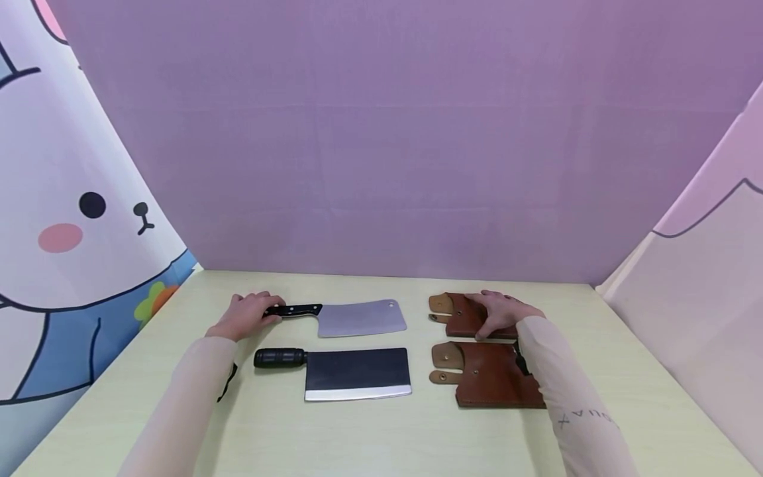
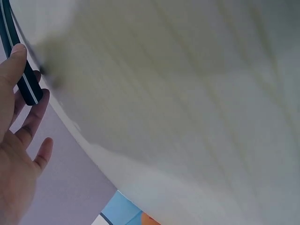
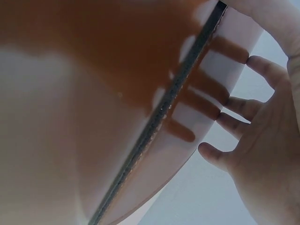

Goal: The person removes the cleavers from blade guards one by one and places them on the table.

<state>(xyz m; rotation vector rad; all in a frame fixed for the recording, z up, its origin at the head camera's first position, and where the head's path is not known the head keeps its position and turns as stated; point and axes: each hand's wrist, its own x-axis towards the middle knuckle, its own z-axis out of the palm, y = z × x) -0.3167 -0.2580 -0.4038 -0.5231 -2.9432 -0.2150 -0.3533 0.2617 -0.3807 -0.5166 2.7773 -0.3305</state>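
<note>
My left hand holds the butt end of a cleaver's black riveted handle. In the left wrist view the thumb lies on one side of the handle, with fingers on the other. The cleaver lies flat, its pale blade toward the right and a small hole near the far corner. My right hand rests over a small brown leather sheath, fingers spread. In the right wrist view its fairly straight fingertips are at the sheath's surface, beyond its dark edge. The hand hides part of this sheath.
Nearer on the pale table lies a second cleaver, with a dark blade and ribbed black handle. A larger brown leather sheath with a snap strap sits right of it, partly under the right sleeve. A purple backdrop stands behind.
</note>
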